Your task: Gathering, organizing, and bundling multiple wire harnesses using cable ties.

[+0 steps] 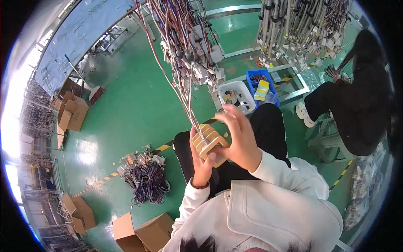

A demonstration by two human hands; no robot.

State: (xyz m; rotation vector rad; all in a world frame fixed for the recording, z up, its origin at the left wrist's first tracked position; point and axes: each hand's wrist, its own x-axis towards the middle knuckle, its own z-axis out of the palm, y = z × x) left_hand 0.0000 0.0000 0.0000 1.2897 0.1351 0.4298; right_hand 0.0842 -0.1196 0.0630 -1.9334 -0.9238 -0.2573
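My left hand [202, 164] is wrapped round a tan, ribbed block [204, 136] with several stepped ridges, above my lap. Thin brown and white wires [189, 110] run down to the block from a hanging bundle. Silvery wrapping covers part of them where they meet its ridges. Beside the block, on its right, is my right hand [242, 140], fingers stretched up and apart. The right thumb lies against or very near the block's edge; contact there is hard to make out.
A wire bundle with white connectors [191, 50] hangs ahead. White [239, 86] and blue bins [275, 89] stand beyond my knees. Tied cables [147, 178] lie on the floor at left, near an open carton [145, 233]. Another person [357, 96] sits at right, beside more hanging cables [294, 29].
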